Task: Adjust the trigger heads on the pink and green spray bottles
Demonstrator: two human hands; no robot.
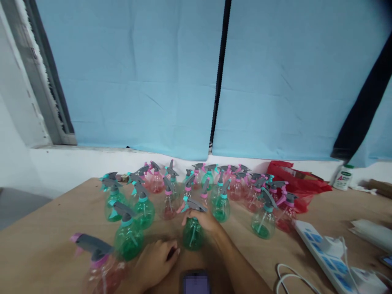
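My right hand [200, 217] is closed around the neck of a green spray bottle [193, 237], which stands upright with its grey and turquoise trigger head above my fingers. Curled loosely on the tabletop is my left hand [161, 261], with a dark hollow between thumb and fingers and nothing visible in it. Beside it stands another green spray bottle [128, 241]. A pink spray bottle [105, 273] with a grey and pink head is at the near left, partly hidden by my left forearm. A dark phone [196, 282] lies between my arms at the bottom edge.
Several more green and pink spray bottles [168, 204] crowd the wooden table [55, 237] towards the wall. At the right are a red plastic bag [297, 183], a white bottle [343, 178], a power strip [321, 253] with plugs, and a white cable [290, 275]. Blue curtains [141, 81] hang behind.
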